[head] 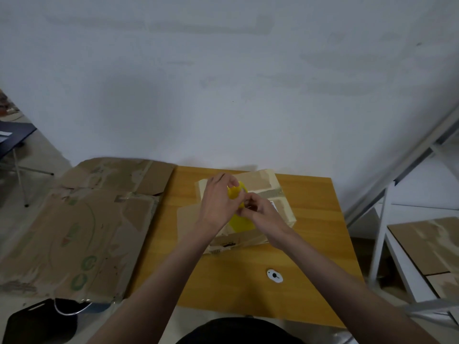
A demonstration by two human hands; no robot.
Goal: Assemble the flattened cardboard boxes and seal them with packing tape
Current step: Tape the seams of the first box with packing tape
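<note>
An assembled cardboard box (pixel 278 194) with old tape marks stands at the far middle of the wooden table (pixel 310 244). Above it I hold a yellow tape dispenser (pixel 239 223). My left hand (pixel 218 202) grips its upper part, fingers curled round the yellow body. My right hand (pixel 260 209) is curled against the dispenser's right side, fingertips pinching at something small there, probably the tape end; the tape itself is too blurred to make out. Both hands hide much of the box top.
Large flattened cardboard sheets (pixel 82 224) lie to the left of the table, overlapping its left edge. More flat cardboard (pixel 429 242) rests on a white metal shelf at the right. A small white disc (pixel 274 276) lies on the near table. A dark bag (pixel 37 321) sits bottom left.
</note>
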